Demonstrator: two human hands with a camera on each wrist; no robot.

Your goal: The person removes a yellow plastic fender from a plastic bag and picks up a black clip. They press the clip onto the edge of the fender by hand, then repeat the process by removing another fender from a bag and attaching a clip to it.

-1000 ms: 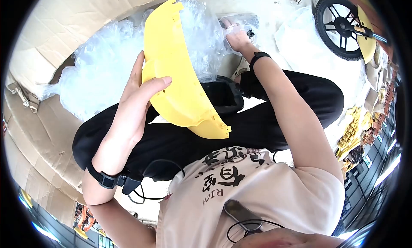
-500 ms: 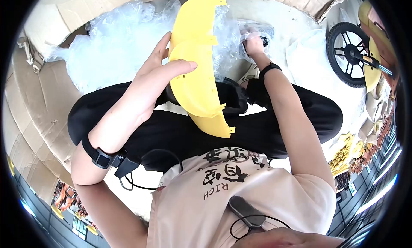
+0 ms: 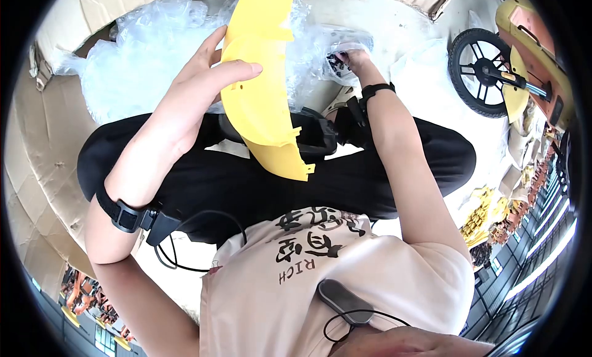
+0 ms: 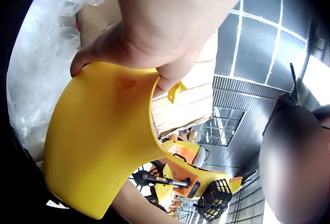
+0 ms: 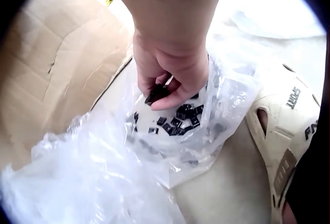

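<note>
My left hand (image 3: 200,88) grips a curved yellow plastic panel (image 3: 262,104), thumb on its face and the other fingers behind its edge. The panel stands tall over my lap, with small tabs along its right edge. In the left wrist view, the smooth outer side of the panel (image 4: 98,136) hangs below the hand. My right hand (image 5: 172,74) reaches into an open clear plastic bag (image 5: 232,105) on the floor. Between its thumb and fingers it pinches some small black plastic pieces (image 5: 159,94). Several more loose black pieces (image 5: 178,123) lie in the bag under the fingertips.
Crumpled clear plastic wrap (image 3: 142,67) lies beyond my left knee, beside cardboard (image 3: 46,159). A dark, hollow part (image 3: 314,135) sits between my legs. A cream clog (image 5: 289,131) is beside the bag. At the right stands a black-spoked wheel (image 3: 481,73) on an orange and yellow vehicle.
The yellow panel has turned more upright in my left hand. My right hand has stayed at the bag, and black pieces now show beside its fingers. The head view has shifted.
</note>
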